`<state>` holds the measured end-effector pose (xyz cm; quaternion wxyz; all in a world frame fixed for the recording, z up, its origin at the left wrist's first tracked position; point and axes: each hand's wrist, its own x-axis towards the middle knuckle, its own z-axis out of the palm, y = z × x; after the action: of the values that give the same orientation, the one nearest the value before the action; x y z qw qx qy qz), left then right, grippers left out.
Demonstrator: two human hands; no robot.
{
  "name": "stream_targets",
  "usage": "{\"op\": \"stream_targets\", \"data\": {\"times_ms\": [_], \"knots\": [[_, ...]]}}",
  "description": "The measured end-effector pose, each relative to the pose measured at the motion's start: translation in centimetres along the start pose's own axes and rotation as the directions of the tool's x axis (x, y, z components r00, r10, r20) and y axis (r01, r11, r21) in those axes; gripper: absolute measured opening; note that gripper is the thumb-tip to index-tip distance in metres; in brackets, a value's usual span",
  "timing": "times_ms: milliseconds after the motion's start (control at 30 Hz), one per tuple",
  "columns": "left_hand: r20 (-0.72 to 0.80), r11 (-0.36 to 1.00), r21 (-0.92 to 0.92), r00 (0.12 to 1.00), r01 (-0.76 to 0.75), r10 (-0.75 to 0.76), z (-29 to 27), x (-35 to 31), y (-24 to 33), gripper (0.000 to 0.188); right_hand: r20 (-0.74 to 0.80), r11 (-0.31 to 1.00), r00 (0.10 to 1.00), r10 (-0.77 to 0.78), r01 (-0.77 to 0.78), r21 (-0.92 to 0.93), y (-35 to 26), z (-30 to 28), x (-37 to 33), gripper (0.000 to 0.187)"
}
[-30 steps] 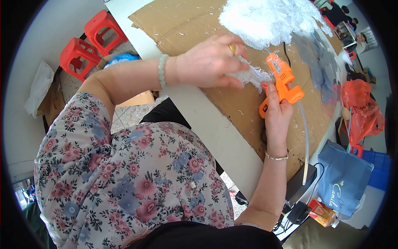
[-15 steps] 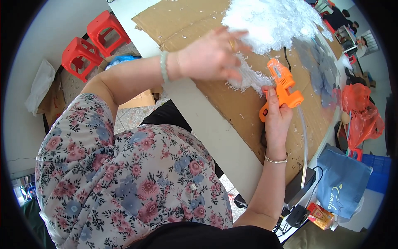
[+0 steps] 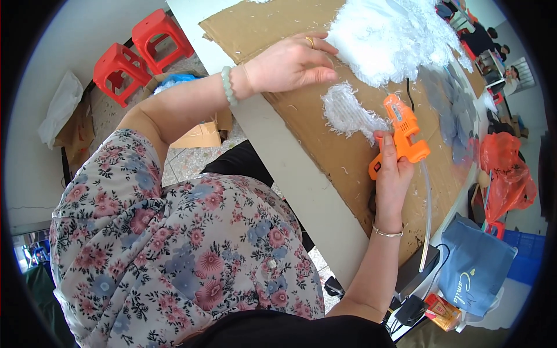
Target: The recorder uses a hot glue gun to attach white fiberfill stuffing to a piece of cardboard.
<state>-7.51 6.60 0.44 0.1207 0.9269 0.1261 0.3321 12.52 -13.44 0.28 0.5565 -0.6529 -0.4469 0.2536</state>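
Note:
An orange hot glue gun [image 3: 408,130] is gripped in my right hand [image 3: 392,174], its nozzle pointing away from me. A long clear glue stick [image 3: 427,226] sticks out of its back end. My left hand [image 3: 299,65] hovers over the cardboard [image 3: 313,124], fingers and thumb apart, with nothing seen in it. Between the two hands lies a small white fringed fabric piece [image 3: 348,109], its right end close to the glue gun. Just beyond my left fingertips a heap of white fluffy pieces [image 3: 394,43] spreads over the far side.
Grey translucent discs [image 3: 458,119] lie right of the glue gun. A red plastic bag [image 3: 505,171], a blue bag [image 3: 476,261] and a black adapter with cables [image 3: 411,313] are at the right. Red stools [image 3: 159,40] stand at the left. People [image 3: 484,40] are in the far background.
My left hand has pulled back a little from the white fringed piece, which now shows in full. The view has shifted slightly; the right hand keeps hold of the glue gun.

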Motion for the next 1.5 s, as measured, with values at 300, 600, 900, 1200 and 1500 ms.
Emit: {"op": "stream_targets", "data": {"times_ms": [300,600,900,1200,1500], "knots": [[0.157,0.993,0.073,0.984,-0.098,0.085,2.4,-0.4,1.2,0.021,-0.016,1.0,1.0,-0.006,0.006,-0.011,0.0,0.2,-0.5,0.023],[0.103,0.981,0.146,0.989,-0.124,0.109,1.7,-0.1,1.3,0.021,0.0,1.0,1.0,0.001,-0.001,0.03,-0.7,0.4,-0.6,0.023],[0.022,0.998,0.07,1.0,0.007,-0.008,1.0,-0.5,2.1,0.006,0.002,1.0,1.0,0.001,-0.001,0.026,-0.1,-0.1,-0.4,0.023],[0.099,0.995,0.029,0.99,-0.099,0.096,3.0,0.8,1.2,0.01,-0.004,0.999,1.0,0.009,-0.009,0.037,-0.1,0.3,-0.7,0.023],[0.014,0.974,-0.165,0.987,-0.155,0.16,4.4,2.5,1.7,0.011,0.002,1.0,1.0,0.023,-0.023,0.008,0.0,-0.5,-0.8,0.022]]}}
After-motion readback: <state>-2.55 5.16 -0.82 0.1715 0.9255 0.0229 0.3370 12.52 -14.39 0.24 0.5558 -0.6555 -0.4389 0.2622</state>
